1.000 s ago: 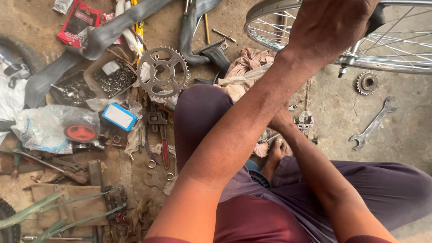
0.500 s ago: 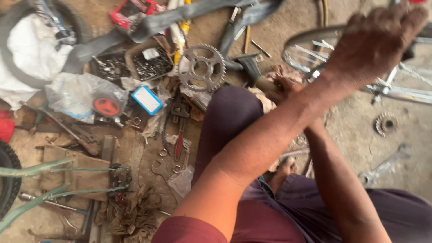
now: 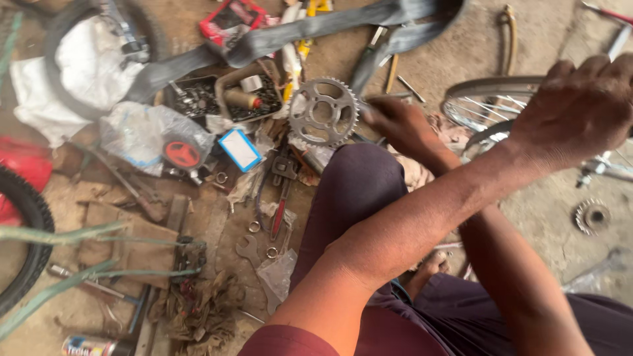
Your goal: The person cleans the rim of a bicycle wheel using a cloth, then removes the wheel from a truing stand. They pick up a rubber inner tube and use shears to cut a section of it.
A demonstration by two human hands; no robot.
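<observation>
Dirt floor point(image 3: 527, 39) littered with parts: chainring sprocket point(image 3: 323, 112), small cog point(image 3: 591, 216), tray of nuts point(image 3: 247, 95), blue-edged card point(image 3: 240, 149), plastic bag point(image 3: 142, 135), red pliers point(image 3: 280, 211), rags point(image 3: 201, 310), inner tube point(image 3: 316, 29)

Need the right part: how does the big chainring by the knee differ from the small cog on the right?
The chainring is larger, with open cut-outs, lying among the tools by one hand. The small freewheel cog is compact, thick, and alone on bare floor. Both are toothed grey metal, lying flat.
</observation>
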